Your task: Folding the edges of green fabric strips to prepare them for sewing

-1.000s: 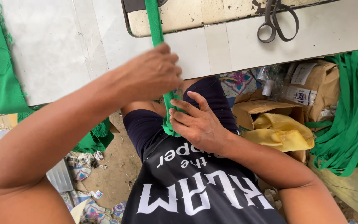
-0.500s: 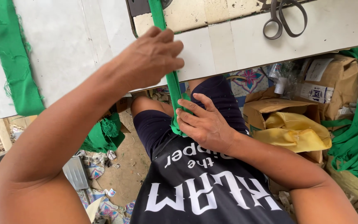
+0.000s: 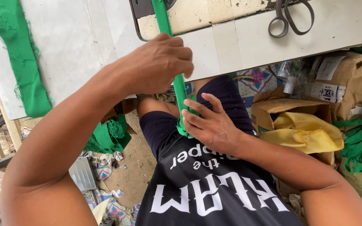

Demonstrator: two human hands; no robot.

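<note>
Green strip between both curled hands

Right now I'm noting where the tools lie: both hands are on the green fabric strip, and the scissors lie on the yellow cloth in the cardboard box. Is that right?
Not quite. In the head view the scissors lie on the white table, not in the box. Both the left hand and the right hand are on the green fabric strip.
</note>
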